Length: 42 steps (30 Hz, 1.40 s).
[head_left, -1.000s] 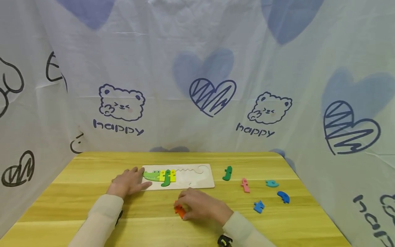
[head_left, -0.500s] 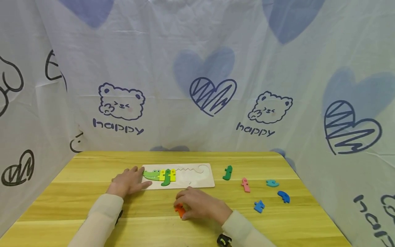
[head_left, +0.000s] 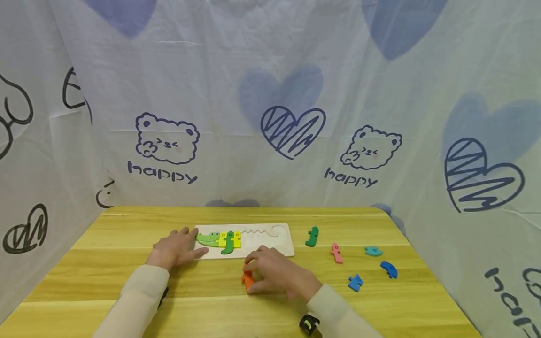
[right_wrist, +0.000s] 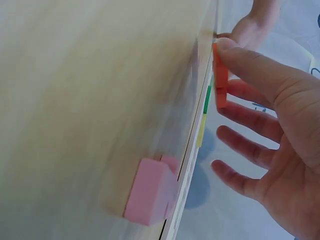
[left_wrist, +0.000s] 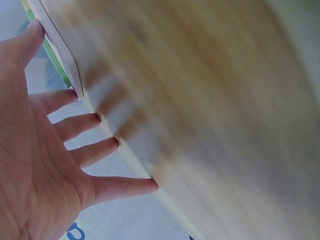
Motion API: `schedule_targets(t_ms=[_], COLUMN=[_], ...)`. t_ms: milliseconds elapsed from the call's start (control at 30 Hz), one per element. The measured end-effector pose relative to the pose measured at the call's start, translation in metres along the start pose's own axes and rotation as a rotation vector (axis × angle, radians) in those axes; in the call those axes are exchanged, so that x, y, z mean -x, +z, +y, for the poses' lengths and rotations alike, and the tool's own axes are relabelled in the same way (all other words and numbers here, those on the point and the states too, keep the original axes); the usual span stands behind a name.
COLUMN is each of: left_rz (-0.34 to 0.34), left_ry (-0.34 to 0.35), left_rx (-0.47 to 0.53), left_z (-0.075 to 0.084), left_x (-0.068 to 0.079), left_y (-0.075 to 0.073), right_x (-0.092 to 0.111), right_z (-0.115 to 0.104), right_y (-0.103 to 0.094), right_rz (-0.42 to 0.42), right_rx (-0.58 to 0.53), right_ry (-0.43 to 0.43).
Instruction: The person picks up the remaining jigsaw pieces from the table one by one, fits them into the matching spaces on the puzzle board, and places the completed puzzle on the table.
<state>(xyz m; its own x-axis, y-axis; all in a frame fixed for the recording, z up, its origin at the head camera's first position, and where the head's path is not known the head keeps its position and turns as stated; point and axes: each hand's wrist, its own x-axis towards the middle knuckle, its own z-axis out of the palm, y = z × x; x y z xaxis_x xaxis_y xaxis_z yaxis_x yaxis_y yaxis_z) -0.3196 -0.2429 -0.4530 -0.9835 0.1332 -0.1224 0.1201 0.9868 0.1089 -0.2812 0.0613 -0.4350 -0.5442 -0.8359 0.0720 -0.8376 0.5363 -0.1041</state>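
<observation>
A pale wooden puzzle board lies on the table, with a crocodile's green head and several yellow and green body pieces set in its left part. At the board's left end my left hand rests with spread, straight fingers; its thumb touches the front edge. The left wrist view shows the fingertips along the table and the thumb on the board. My right hand pinches an orange puzzle piece between thumb and fingers, just in front of the board. In the right wrist view the orange piece stands on edge.
Loose pieces lie to the right on the table: dark green, pink, teal, a curved blue one and another blue one. A printed cloth hangs behind the table.
My right hand has lifted the orange piece slightly and shifted toward the board, turning the piece more upright. The left hand and the loose pieces have stayed in place.
</observation>
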Motion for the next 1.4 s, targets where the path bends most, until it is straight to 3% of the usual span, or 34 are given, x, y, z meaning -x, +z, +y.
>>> schedule_targets(t_ms=[533, 867, 1400], left_rz=[-0.004, -0.002, -0.002], left_ry=[-0.002, -0.011, -0.018], left_rx=[0.008, 0.001, 0.003], left_z=[0.000, -0.002, 0.000], left_x=[0.001, -0.001, 0.000], left_y=[-0.001, 0.002, 0.000], right_x=[-0.011, -0.024, -0.045], right_z=[0.023, 0.038, 0.048], right_y=[-0.013, -0.016, -0.023], right_rz=[0.134, 0.122, 0.096], right_rx=[0.033, 0.032, 0.006], right_ry=[0.030, 0.091, 0.098])
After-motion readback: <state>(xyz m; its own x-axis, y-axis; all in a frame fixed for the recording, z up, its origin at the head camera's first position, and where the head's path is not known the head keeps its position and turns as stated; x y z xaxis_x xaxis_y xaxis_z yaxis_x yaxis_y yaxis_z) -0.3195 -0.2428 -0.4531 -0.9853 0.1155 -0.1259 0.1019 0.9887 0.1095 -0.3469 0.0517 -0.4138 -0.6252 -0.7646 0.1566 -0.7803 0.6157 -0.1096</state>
